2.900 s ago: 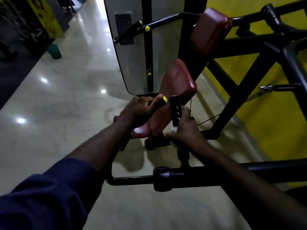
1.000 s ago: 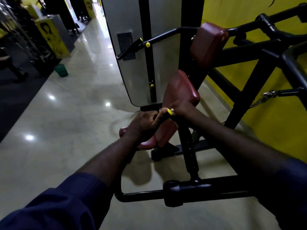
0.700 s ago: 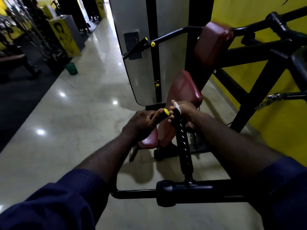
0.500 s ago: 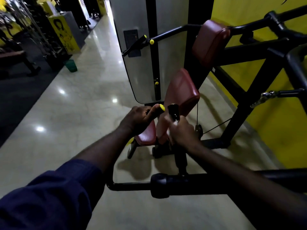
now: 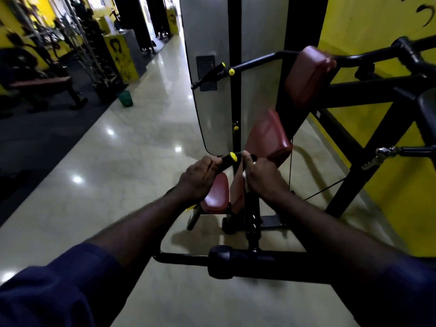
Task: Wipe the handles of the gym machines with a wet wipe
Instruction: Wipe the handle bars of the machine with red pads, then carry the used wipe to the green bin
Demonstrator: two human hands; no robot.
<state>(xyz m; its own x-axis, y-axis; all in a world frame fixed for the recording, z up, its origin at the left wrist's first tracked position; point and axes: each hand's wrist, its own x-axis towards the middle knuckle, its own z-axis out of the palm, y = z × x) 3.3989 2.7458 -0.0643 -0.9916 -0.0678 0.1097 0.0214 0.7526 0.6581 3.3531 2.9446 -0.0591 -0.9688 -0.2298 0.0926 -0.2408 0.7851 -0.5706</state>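
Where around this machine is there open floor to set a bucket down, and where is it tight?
Free: the pale floor between the dark mat and the grey panel, a green bin far back. Crowded: beyond the left hand and right hand, where red seat, black frame and yellow wall meet.

Floor [image 5: 122, 161] glossy polished stone; seat pads [image 5: 269, 135] smooth maroon vinyl; frame [image 5: 368, 95] matt black metal.

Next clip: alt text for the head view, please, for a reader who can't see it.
A person's right hand grips a white wet wipe around an upright black handle of a gym machine, while the left hand grips the yellow-capped handle beside it. Maroon seat pads and a glossy floor lie beyond.
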